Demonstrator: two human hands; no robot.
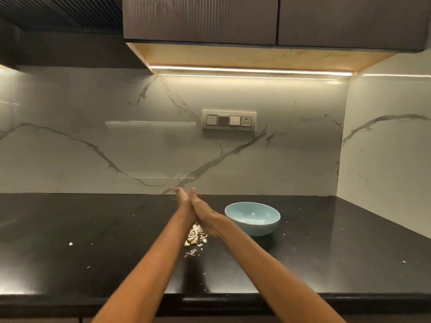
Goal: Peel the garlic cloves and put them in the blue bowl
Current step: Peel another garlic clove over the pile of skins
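Viewpoint: we look from head height, over our outstretched arms.
Facing: forward, slightly down, toward the black countertop (93, 229) and marble backsplash (93, 136).
Nearness: counter edge close below us.

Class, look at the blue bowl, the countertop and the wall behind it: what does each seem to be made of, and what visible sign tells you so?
Blue bowl: probably glazed ceramic, given its smooth pale-blue surface with soft highlights inside.
Countertop: likely polished black stone, dark and reflective.
Wall: marble or marble-look slab, white with grey veins and glossy light reflections.
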